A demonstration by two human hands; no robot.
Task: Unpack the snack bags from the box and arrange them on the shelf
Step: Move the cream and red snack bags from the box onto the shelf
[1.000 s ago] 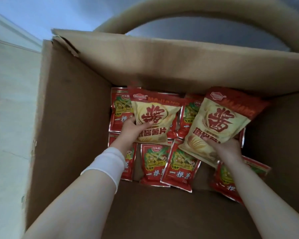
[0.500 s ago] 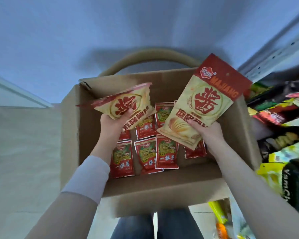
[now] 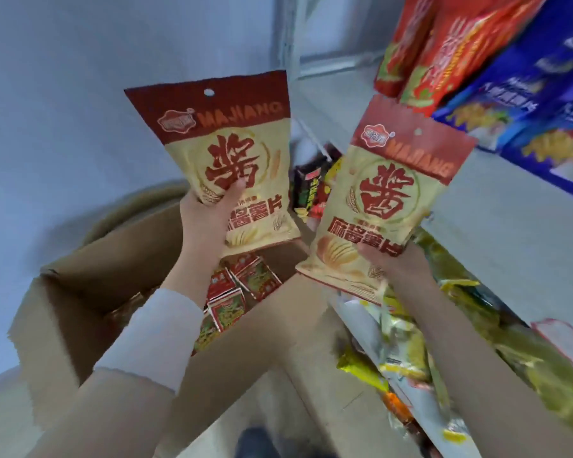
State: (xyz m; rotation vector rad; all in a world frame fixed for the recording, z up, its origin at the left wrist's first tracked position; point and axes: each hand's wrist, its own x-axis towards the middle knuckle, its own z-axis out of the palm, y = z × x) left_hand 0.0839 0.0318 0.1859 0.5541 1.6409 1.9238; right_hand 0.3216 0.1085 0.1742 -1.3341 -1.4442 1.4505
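Two cream-and-red chip bags are held up above the open cardboard box (image 3: pixel 90 312). My left hand (image 3: pixel 209 216) grips the lower part of the left chip bag (image 3: pixel 229 153), which stands upright. My right hand (image 3: pixel 394 262) grips the bottom edge of the right chip bag (image 3: pixel 387 200), tilted slightly to the right. Several small red snack packets (image 3: pixel 239 292) lie on the box floor below. The white shelf (image 3: pixel 510 233) is to the right of both bags.
On the upper shelf level stand red bags (image 3: pixel 437 44) and blue bags (image 3: pixel 536 104). Yellow and green packets (image 3: pixel 444 342) fill the lower level at the right. Dark packets (image 3: pixel 311 190) sit at the shelf's far end. A pale wall is behind the box.
Both hands have lifted their chip bags out of the box and up toward the shelf. The view has swung up and right, bringing the shelf's stocked levels into sight.
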